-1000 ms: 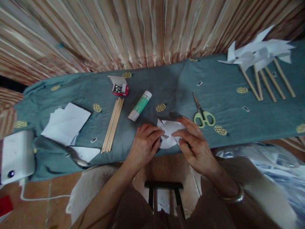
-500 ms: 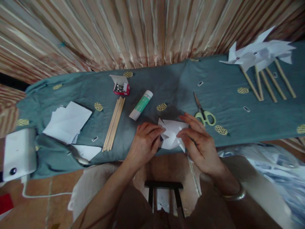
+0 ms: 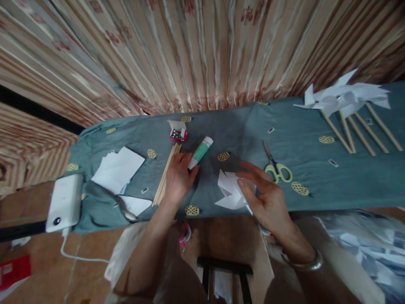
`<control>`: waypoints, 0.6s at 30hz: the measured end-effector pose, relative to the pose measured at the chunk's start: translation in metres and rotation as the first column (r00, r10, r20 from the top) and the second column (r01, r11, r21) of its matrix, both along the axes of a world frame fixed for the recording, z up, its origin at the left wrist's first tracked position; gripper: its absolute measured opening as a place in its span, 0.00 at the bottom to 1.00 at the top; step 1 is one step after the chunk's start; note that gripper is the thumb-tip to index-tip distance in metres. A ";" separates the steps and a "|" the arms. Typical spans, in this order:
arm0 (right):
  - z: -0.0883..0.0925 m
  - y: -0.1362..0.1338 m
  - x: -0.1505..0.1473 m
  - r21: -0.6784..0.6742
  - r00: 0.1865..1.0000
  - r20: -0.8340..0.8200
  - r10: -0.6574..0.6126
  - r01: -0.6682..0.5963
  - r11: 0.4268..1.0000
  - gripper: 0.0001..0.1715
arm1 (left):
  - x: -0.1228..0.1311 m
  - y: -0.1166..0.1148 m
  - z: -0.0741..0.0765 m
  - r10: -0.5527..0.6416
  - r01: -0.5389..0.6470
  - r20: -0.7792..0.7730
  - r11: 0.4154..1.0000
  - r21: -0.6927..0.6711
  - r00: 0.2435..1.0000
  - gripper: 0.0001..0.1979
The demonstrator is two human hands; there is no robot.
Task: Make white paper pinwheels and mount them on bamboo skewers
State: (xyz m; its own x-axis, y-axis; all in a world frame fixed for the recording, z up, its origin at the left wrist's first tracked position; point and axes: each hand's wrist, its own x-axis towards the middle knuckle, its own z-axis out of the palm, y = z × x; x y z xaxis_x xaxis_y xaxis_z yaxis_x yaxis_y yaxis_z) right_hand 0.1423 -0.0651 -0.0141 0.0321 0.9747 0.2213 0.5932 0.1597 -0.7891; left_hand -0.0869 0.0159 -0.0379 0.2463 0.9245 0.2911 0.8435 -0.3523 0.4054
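My left hand [image 3: 177, 179] reaches out over the teal cloth [image 3: 332, 185], and its thumb and fingers close round the near white end of a green glue stick [image 3: 202, 151], which still lies flat. Just left of that hand is a bundle of thin wooden sticks [image 3: 162, 185]. My right hand [image 3: 264, 196] rests on a white folded paper piece [image 3: 228, 192] near the front edge, thumb and fingers pinching its right side.
Green-handled scissors [image 3: 276, 168] lie to the right of the paper. A small red box of pins [image 3: 177, 133] and a pile of white paper squares [image 3: 118, 169] sit to the left, a white device [image 3: 65, 202] at the left end. Finished paper pinwheels [image 3: 341, 98] on sticks lie far right.
My left hand has let go of the folded paper and moved left and forward to the glue stick. The right hand stays on the paper. The camera has tilted up.
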 end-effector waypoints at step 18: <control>0.006 0.008 -0.014 -0.376 0.493 -0.827 -0.271 -0.125 0.918 0.14 | 0.050 -0.048 0.037 0.400 0.508 0.772 0.588 -0.629 0.493 0.17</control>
State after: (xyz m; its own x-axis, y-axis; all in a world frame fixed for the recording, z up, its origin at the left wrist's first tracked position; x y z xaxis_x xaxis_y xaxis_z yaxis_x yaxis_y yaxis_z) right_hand 0.1284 -0.0569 -0.0086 0.0842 0.9502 -0.3001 -0.4073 -0.2421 -0.8806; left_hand -0.0364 -0.0322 -0.0013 0.3855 0.8470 -0.3660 -0.0491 0.4150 0.9085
